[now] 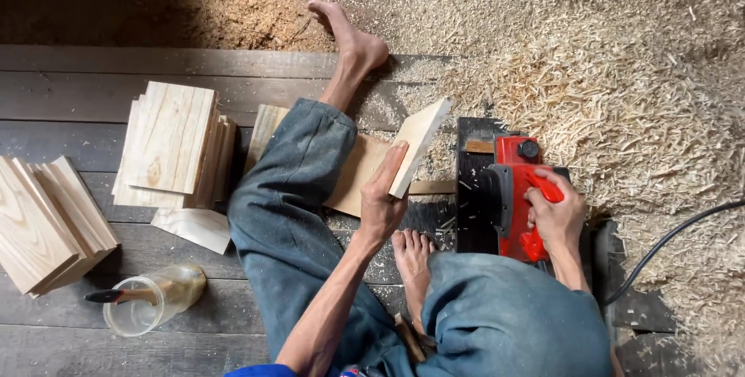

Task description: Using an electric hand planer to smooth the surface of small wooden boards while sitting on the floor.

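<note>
Head view, looking down on a person seated on a dark plank floor [93, 97], legs in blue-grey trousers, both feet bare.

L. hand [382, 200]: closed around the lower end of a small pale wood board [419, 144], thumb on the near face, fingers wrapped behind. Board is lifted clear of the floor, tilted, its upper corner pointing up and to the right, just left of the planer. Beneath it a second, browner board [355, 183] lies flat, partly under the person's knee.

R. hand [556, 215]: gripped on the red handle of a red electric planer [516, 191], which sits w/ its black body on a dark base block [470, 191]. A black power cable [675, 239] runs off toward the right edge.

Left of the leg: a fanned stack of cut boards [171, 140], one loose piece [194, 225] lying flat just below it. Further left, at the frame edge, a second stack [46, 222], leaning. Near the bottom left a clear plastic jar [155, 299] lies on its side, a brush w/ black tip [116, 295] poking from its mouth.

Upper right and right side: thick layer of pale wood shavings [621, 74] covering the floor around the planer. Upper left: finer sawdust, partly in shadow.
</note>
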